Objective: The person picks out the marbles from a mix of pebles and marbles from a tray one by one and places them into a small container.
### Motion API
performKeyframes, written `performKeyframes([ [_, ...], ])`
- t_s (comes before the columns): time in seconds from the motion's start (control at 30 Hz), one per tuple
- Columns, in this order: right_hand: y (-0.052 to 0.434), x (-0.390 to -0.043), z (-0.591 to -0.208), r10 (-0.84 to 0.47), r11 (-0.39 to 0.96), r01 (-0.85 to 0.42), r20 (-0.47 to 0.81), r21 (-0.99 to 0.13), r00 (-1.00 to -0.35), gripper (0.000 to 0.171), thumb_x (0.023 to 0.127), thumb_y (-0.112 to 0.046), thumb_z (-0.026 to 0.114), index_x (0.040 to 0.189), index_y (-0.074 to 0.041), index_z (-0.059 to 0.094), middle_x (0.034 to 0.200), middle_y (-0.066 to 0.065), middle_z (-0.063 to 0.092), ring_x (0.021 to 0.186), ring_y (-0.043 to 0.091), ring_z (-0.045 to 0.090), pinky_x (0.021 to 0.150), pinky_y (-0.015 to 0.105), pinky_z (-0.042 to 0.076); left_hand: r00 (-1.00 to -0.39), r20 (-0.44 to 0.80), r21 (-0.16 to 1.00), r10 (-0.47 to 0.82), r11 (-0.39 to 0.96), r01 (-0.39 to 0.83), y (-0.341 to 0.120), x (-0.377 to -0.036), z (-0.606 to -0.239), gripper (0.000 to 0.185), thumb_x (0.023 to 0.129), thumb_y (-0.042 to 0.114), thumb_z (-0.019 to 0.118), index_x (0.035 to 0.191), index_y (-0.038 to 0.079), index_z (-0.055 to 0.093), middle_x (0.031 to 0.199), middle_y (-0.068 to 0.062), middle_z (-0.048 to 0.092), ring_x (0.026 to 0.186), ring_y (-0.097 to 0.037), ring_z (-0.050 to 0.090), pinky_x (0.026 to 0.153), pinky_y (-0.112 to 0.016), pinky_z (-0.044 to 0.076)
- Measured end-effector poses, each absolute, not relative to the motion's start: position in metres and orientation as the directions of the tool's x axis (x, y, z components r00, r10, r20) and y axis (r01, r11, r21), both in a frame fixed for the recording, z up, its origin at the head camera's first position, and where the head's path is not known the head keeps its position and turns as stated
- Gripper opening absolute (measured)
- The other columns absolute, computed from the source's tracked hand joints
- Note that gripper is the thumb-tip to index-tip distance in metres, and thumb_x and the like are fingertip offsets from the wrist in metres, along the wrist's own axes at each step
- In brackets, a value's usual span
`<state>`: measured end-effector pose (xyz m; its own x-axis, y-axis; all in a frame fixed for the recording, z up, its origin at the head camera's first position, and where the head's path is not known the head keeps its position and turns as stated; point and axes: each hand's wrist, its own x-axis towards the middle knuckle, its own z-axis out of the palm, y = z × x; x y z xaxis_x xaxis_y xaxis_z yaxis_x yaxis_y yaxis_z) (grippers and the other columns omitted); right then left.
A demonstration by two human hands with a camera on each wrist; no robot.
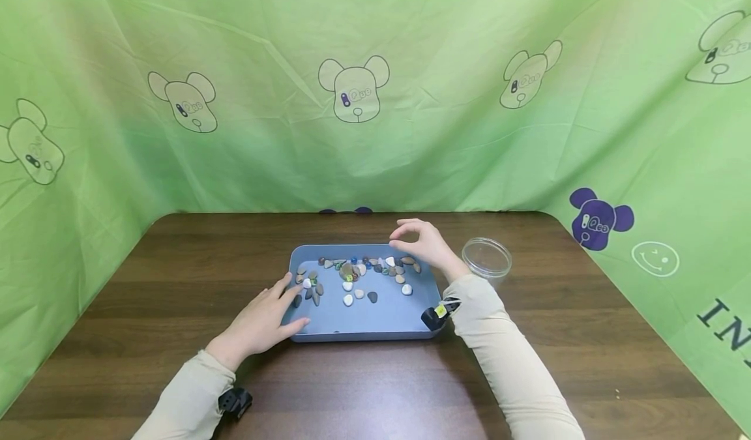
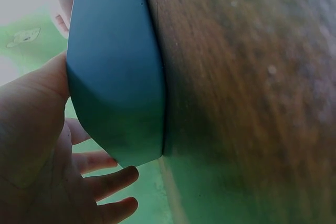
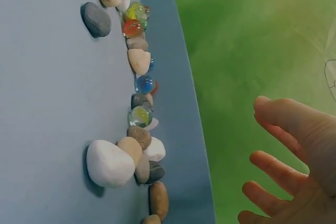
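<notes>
A blue tray (image 1: 375, 322) lies on the table, with pebbles and glass marbles in it. My left hand (image 1: 261, 319) is at the tray's left side, its fingers spread over the rim near a small white stone (image 1: 307, 283). From the left wrist, the thumb and fingers (image 2: 113, 182) appear along the tray's outer wall. Above the tray's back right part, my right hand (image 1: 428, 244) has bent fingers, with nothing visible between them. Along the back wall, the right wrist view shows a blue marble (image 3: 146, 84), a clear marble (image 3: 140, 115) and a large white pebble (image 3: 109, 163).
A round clear dish (image 1: 487, 257) stands right of the tray, close by the right forearm. The brown wooden table (image 1: 364, 388) meets a green printed cloth (image 1: 264, 133) at the back and sides.
</notes>
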<state>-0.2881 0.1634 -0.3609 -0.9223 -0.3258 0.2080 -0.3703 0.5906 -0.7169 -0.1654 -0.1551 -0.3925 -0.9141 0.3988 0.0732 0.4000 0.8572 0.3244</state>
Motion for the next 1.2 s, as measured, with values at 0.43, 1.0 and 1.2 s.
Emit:
performKeyframes([
  [0.43, 0.159, -0.293, -0.369, -0.367, 0.595, -0.383, 0.185, -0.707, -0.912, 0.017, 0.082, -0.014, 0.070, 0.094, -0.003, 0.070, 0.134, 0.023, 0.051, 0.128, 0.039, 0.044, 0.111, 0.056, 0.027, -0.914, 0.069, 0.321, 0.399, 0.859, 0.399, -0.156, -0.165, -0.393, 0.062, 0.090, 0.041, 0.057, 0.137, 0.002, 0.045, 0.149, -0.025, 0.030, 0.132, -0.039, 0.040, 0.109, -0.055, 0.032],
  [1.0, 0.160, -0.297, -0.383, -0.452, 0.666, -0.416, 0.108, -0.619, -0.885, 0.012, 0.081, -0.014, 0.070, 0.090, -0.008, 0.071, 0.137, 0.022, 0.048, 0.129, 0.041, 0.042, 0.108, 0.057, 0.030, -0.916, 0.062, 0.332, 0.397, 0.857, 0.394, -0.156, -0.166, -0.393, 0.062, 0.090, 0.041, 0.057, 0.137, 0.002, 0.044, 0.149, -0.025, 0.029, 0.132, -0.040, 0.040, 0.109, -0.056, 0.031],
  [1.2, 0.158, -0.295, -0.384, -0.464, 0.685, -0.402, 0.062, -0.608, -0.884, 0.012, 0.080, -0.016, 0.069, 0.089, -0.008, 0.071, 0.140, 0.021, 0.045, 0.132, 0.042, 0.039, 0.107, 0.058, 0.031, -0.916, 0.062, 0.331, 0.396, 0.858, 0.393, -0.156, -0.166, -0.394, 0.062, 0.090, 0.042, 0.056, 0.137, 0.003, 0.044, 0.149, -0.025, 0.029, 0.132, -0.040, 0.040, 0.109, -0.056, 0.032],
])
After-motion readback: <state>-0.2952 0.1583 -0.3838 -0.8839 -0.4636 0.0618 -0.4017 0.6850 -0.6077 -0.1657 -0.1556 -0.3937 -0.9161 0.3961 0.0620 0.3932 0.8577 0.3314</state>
